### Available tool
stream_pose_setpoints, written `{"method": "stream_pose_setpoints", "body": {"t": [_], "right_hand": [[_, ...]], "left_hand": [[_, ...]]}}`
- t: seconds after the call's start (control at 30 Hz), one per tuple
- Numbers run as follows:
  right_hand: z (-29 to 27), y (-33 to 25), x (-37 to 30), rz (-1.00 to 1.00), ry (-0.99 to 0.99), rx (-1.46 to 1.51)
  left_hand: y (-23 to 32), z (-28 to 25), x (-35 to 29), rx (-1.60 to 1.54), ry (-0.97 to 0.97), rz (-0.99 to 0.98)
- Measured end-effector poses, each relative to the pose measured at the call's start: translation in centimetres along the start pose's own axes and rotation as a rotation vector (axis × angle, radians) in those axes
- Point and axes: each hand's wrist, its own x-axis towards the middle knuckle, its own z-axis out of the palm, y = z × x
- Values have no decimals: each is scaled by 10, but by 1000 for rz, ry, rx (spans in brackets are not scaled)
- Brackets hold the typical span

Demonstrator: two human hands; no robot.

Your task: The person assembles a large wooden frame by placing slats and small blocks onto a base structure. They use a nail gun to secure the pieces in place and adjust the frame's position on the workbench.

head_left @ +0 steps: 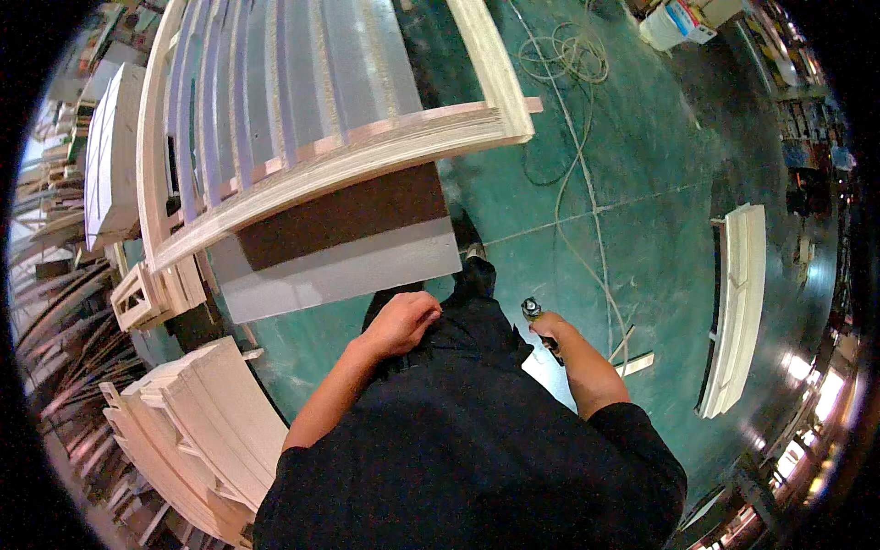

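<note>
Hands: 2, well apart.
Right hand: fingers clamped on a dark hand tool, its metallic end showing.
Tool position: above the green floor, right of the left hand.
Left hand: fingers curled together before the black clothing; cannot tell if anything is inside.
Slatted wooden frame: ahead, over a grey board.
Pale panel: far right.

frame over board up front; tool in r hand, hose on flr fwd r.
</note>
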Motion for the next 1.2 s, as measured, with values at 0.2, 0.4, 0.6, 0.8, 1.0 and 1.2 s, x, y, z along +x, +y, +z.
{"method": "stream_pose_setpoints", "body": {"t": [0.2,0.4,0.6,0.8,1.0,1.2], "right_hand": [[32,-104,-48,-58,107,362],[137,-149,-2,-145,172,683],[281,-257,-66,-139,130,272],[390,-258,9,-335,25,149],[486,-344,4,-167,-60,526],[505,-416,-16,-426,75,86]], "left_hand": [[-64,-59,-93,34,201,29],[-143,-141,-240,110,388,1],[-219,-245,-399,106,665,-109],[-313,-383,-437,205,977,-228],[-353,-416,-394,264,1003,-93],[-385,-412,-374,-35,1070,50]]}}
